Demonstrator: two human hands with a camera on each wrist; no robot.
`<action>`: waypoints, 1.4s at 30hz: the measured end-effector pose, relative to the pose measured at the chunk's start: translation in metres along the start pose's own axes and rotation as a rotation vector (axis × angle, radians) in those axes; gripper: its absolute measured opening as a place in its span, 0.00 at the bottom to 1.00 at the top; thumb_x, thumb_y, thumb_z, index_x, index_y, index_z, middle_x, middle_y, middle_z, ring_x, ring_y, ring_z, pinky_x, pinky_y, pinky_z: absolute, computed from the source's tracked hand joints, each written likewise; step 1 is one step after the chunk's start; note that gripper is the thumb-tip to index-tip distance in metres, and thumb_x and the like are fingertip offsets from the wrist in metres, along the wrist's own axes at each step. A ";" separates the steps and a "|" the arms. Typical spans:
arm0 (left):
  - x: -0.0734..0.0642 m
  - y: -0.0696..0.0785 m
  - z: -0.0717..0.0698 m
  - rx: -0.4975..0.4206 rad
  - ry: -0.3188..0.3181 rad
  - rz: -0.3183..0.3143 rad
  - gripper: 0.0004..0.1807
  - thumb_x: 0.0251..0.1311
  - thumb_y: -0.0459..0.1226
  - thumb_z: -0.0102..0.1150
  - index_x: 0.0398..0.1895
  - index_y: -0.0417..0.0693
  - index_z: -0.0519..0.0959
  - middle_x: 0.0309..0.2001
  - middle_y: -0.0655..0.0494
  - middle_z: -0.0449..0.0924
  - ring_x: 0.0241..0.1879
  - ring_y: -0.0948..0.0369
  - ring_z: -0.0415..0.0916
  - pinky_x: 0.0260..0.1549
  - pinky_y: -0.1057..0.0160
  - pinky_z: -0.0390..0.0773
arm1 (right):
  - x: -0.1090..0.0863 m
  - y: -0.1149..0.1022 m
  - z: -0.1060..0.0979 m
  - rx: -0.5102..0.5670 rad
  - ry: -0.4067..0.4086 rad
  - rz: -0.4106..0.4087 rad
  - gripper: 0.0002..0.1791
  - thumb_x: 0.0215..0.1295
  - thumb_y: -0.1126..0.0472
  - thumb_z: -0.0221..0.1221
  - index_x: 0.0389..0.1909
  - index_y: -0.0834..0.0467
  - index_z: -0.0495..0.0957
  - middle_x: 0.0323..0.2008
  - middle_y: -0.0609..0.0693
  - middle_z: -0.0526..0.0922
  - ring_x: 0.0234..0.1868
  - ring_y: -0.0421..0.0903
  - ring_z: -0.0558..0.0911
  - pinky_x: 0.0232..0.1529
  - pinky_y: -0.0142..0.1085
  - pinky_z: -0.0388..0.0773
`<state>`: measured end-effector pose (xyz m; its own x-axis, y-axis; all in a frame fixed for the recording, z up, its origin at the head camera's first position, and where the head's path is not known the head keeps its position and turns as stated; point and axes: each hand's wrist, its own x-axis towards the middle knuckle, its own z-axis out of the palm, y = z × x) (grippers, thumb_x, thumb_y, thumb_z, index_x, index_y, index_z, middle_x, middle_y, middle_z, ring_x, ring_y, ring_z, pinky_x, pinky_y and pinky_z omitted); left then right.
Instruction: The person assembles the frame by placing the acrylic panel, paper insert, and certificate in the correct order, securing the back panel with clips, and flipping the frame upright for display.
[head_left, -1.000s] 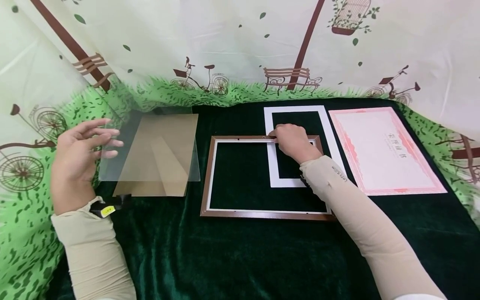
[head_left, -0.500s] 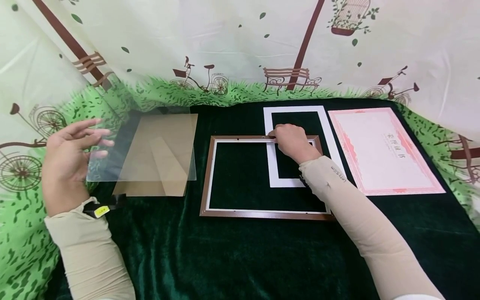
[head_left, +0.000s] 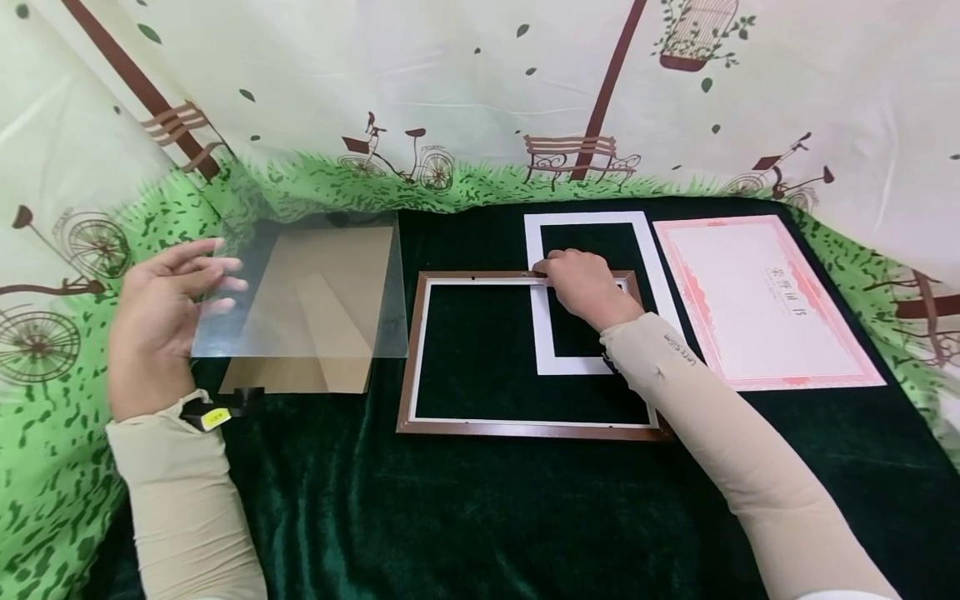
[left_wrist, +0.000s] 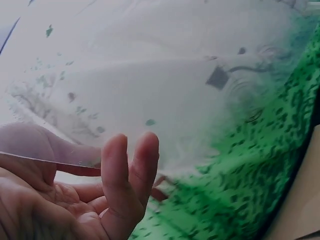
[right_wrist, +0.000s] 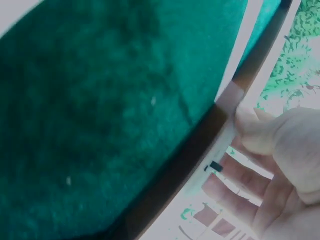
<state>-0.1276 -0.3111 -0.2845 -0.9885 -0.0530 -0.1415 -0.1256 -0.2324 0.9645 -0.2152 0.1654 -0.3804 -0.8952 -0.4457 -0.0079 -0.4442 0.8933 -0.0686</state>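
Note:
My left hand (head_left: 159, 321) pinches the left edge of a clear sheet (head_left: 330, 292), glass or plastic, and keeps it raised and tilted over a brown backing board (head_left: 296, 377). The left wrist view shows the edge of the clear sheet (left_wrist: 50, 159) between thumb and fingers. With its fingers on the far rail, my right hand (head_left: 588, 285) holds a brown picture frame (head_left: 517, 428), which has a white inner lip. Up close in the right wrist view, thumb and fingers grip the frame's rail (right_wrist: 200, 140). Whether the frame's far side is lifted, I cannot tell.
A white mat (head_left: 663, 279) lies partly behind and under the frame. Right of it is a pink-bordered certificate (head_left: 765, 308). Dark green velvet cloth (head_left: 480, 508) covers the table, and a printed curtain (head_left: 450, 75) hangs along the back and left.
The left hand shifted left with the clear sheet, then came back right, and the sheet's right edge now reaches nearer the frame. My right hand and the frame stay put.

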 end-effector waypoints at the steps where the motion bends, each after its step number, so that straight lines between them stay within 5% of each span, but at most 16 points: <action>1: 0.002 -0.002 0.002 0.001 -0.013 -0.010 0.16 0.67 0.31 0.57 0.55 0.52 0.81 0.37 0.55 0.87 0.32 0.61 0.85 0.26 0.66 0.83 | -0.001 0.000 -0.001 0.007 -0.002 -0.006 0.16 0.71 0.60 0.59 0.58 0.54 0.82 0.50 0.56 0.84 0.51 0.56 0.82 0.48 0.52 0.82; 7: 0.015 -0.016 0.018 -0.067 -0.071 -0.066 0.14 0.68 0.28 0.55 0.52 0.50 0.81 0.37 0.54 0.87 0.32 0.59 0.86 0.26 0.65 0.83 | -0.017 -0.004 -0.023 0.096 0.041 -0.013 0.23 0.75 0.46 0.52 0.62 0.54 0.78 0.56 0.56 0.82 0.57 0.55 0.80 0.58 0.53 0.76; 12: 0.026 -0.031 0.034 -0.026 -0.071 -0.109 0.12 0.69 0.30 0.55 0.50 0.52 0.81 0.37 0.57 0.86 0.33 0.61 0.86 0.28 0.67 0.83 | -0.039 -0.010 -0.041 0.185 0.091 -0.007 0.23 0.76 0.44 0.50 0.59 0.53 0.79 0.54 0.54 0.84 0.56 0.53 0.81 0.58 0.53 0.76; 22: 0.036 -0.051 0.053 -0.076 -0.119 -0.208 0.11 0.69 0.31 0.55 0.50 0.53 0.80 0.37 0.57 0.86 0.34 0.62 0.86 0.31 0.68 0.84 | -0.080 -0.004 -0.049 0.323 0.032 0.069 0.22 0.74 0.43 0.52 0.59 0.51 0.80 0.53 0.52 0.85 0.52 0.51 0.82 0.58 0.54 0.76; 34: 0.036 -0.063 0.082 -0.211 -0.124 -0.300 0.12 0.68 0.28 0.56 0.47 0.52 0.81 0.37 0.56 0.87 0.34 0.61 0.87 0.32 0.66 0.85 | -0.078 -0.005 -0.047 0.468 -0.051 0.058 0.25 0.74 0.42 0.51 0.62 0.52 0.78 0.50 0.51 0.85 0.49 0.47 0.81 0.55 0.52 0.78; 42: 0.032 -0.081 0.109 -0.213 -0.076 -0.260 0.15 0.68 0.27 0.54 0.55 0.48 0.74 0.36 0.56 0.88 0.33 0.62 0.87 0.32 0.66 0.85 | -0.074 -0.012 -0.043 0.551 -0.133 0.065 0.28 0.75 0.42 0.50 0.66 0.54 0.73 0.49 0.51 0.85 0.45 0.46 0.81 0.49 0.47 0.78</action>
<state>-0.1585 -0.1878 -0.3433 -0.9301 0.1055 -0.3518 -0.3619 -0.4263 0.8290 -0.1457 0.1904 -0.3357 -0.8917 -0.4263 -0.1524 -0.2713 0.7727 -0.5738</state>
